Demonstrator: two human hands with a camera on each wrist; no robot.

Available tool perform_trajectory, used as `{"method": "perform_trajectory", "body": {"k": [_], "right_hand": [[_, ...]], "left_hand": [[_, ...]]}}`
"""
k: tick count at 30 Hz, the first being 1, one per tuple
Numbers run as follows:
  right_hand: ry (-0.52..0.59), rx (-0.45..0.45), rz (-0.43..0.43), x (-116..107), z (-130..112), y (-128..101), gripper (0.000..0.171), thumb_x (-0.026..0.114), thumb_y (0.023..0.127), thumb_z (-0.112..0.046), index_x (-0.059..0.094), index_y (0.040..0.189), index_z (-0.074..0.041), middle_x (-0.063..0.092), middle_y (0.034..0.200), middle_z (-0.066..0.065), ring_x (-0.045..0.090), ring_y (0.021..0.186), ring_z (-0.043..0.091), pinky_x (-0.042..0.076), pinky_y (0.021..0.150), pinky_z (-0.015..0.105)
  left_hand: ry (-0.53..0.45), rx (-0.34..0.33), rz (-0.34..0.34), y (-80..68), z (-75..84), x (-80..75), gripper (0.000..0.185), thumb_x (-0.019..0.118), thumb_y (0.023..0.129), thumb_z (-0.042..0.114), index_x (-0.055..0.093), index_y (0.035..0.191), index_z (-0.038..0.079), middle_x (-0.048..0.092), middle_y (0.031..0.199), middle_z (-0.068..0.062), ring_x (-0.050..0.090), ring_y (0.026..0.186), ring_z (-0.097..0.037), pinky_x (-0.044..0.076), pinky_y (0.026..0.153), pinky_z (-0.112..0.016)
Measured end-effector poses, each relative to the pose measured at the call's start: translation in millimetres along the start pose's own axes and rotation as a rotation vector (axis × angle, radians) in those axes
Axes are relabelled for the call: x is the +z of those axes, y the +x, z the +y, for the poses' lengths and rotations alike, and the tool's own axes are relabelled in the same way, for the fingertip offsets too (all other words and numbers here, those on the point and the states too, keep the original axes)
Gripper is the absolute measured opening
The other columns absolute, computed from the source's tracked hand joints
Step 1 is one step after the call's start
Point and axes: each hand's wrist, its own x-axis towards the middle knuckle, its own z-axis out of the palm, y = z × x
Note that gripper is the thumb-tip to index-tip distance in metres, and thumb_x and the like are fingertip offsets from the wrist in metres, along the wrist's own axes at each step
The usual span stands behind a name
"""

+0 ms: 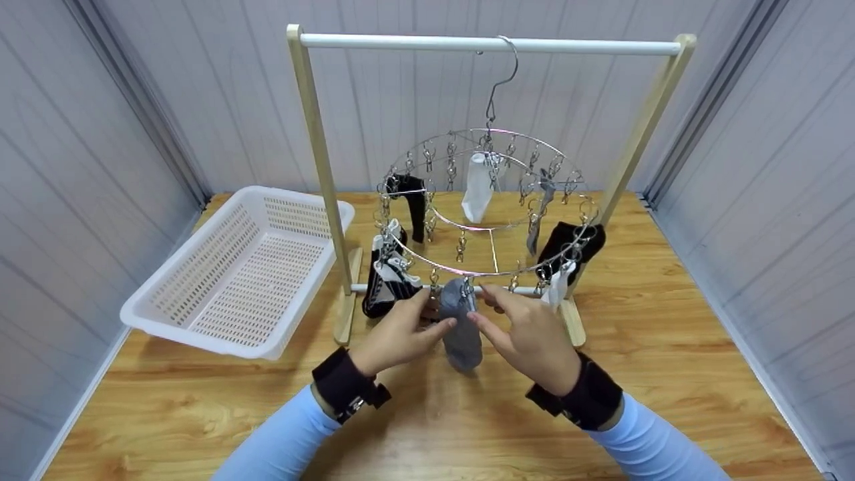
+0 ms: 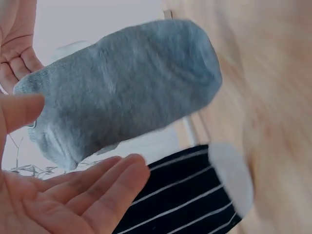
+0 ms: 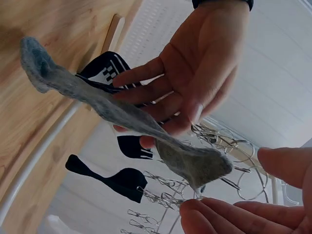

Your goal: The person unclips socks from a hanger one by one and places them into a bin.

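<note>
A grey sock hangs by its cuff from a front clip of a round metal clip hanger. My left hand is beside it on the left, fingers straight, thumb touching the cuff. On the right, my right hand has its fingertips just under the clip and its thumb apart from them. A black sock with white stripes hangs just left of the grey one.
The hanger hooks onto the white bar of a wooden rack on a wooden table. More socks hang on it: white, black, black. A white plastic basket sits tilted at the left. Grey walls enclose the table.
</note>
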Motion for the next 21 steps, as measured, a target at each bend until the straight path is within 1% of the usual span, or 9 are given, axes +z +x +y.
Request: {"method": "perform_trajectory", "body": {"k": [3,6,8,11,14,18,21], "right_hand": [[0.029,0.027,-0.021,3,-1,3,0.038,0.08,0.099,-0.016,0.072,0.127,0.009,0.081,0.112,0.023,0.082,0.097,0.034,0.068,0.084,0.045],[0.06,0.046,-0.027,4,-2,6,0.04,0.08,0.099,-0.016,0.072,0.128,0.01,0.08,0.113,0.025,0.082,0.101,0.036,0.068,0.088,0.047],[0.073,0.055,-0.022,5,-2,7,0.039,0.08,0.099,-0.016,0.072,0.127,0.01,0.081,0.111,0.024,0.082,0.101,0.036,0.068,0.088,0.047],[0.104,0.052,-0.003,7,-1,10,0.037,0.08,0.098,-0.015,0.073,0.125,0.009,0.081,0.109,0.024,0.082,0.099,0.037,0.068,0.087,0.049],[0.12,0.036,0.03,11,0,12,0.03,0.081,0.097,-0.014,0.076,0.119,0.006,0.082,0.107,0.022,0.082,0.096,0.036,0.068,0.085,0.048],[0.129,0.015,0.081,16,1,13,0.022,0.083,0.094,-0.011,0.078,0.109,0.004,0.082,0.103,0.019,0.082,0.092,0.031,0.068,0.082,0.045],[0.159,0.015,0.102,18,2,13,0.017,0.083,0.094,-0.008,0.079,0.106,0.003,0.082,0.099,0.016,0.081,0.088,0.028,0.068,0.079,0.043]], "left_hand": [[-0.018,0.0,0.048,2.4,-1.2,0.3,0.037,0.073,0.105,0.017,0.06,0.133,-0.003,0.078,0.118,-0.021,0.079,0.103,-0.03,0.068,0.087,-0.035],[-0.002,0.002,0.087,3.2,-1.6,-0.4,0.035,0.075,0.103,0.016,0.062,0.129,-0.003,0.077,0.112,-0.017,0.077,0.097,-0.027,0.067,0.082,-0.034],[0.008,0.001,0.106,2.9,-1.6,-1.0,0.033,0.076,0.102,0.017,0.064,0.125,-0.002,0.077,0.109,-0.015,0.075,0.094,-0.025,0.066,0.08,-0.033],[0.014,-0.002,0.129,2.2,-1.7,-1.6,0.03,0.078,0.101,0.018,0.065,0.121,-0.001,0.076,0.108,-0.015,0.074,0.095,-0.025,0.064,0.08,-0.033],[0.016,-0.003,0.135,1.4,-2.7,-1.3,0.029,0.078,0.1,0.017,0.066,0.119,-0.001,0.076,0.107,-0.015,0.074,0.094,-0.026,0.064,0.079,-0.034],[0.008,0.007,0.114,1.2,-3.8,-0.4,0.028,0.078,0.1,0.016,0.066,0.119,-0.001,0.077,0.109,-0.016,0.075,0.097,-0.027,0.065,0.081,-0.033],[-0.002,0.009,0.102,1.5,-3.1,-0.2,0.028,0.078,0.1,0.015,0.068,0.12,-0.001,0.077,0.111,-0.016,0.076,0.099,-0.028,0.065,0.083,-0.033]]}}
